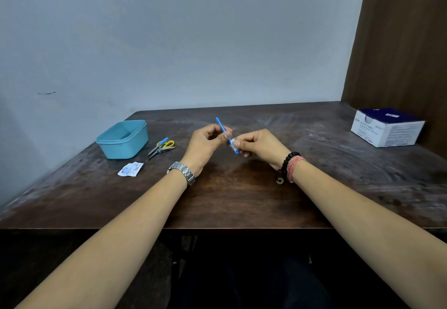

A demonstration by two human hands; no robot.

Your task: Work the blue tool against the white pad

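Blue and thin, a plastic stick (pixel 220 124) is held above the middle of the wooden table (pixel 242 195), pinched by the left hand (pixel 205 145) while the right hand (pixel 260 145) pinches a small white piece (pixel 232 143) around its lower part. A teal tub (pixel 122 139), scissors (pixel 161 147) and a torn wrapper (pixel 130 169) lie to the left, a white box (pixel 387 127) by the far right edge; bare wood lies between.

Both hands, left hand (pixel 208 139) & right hand (pixel 258 142), pinch blue stick (pixel 223 129) above table (pixel 242 187).
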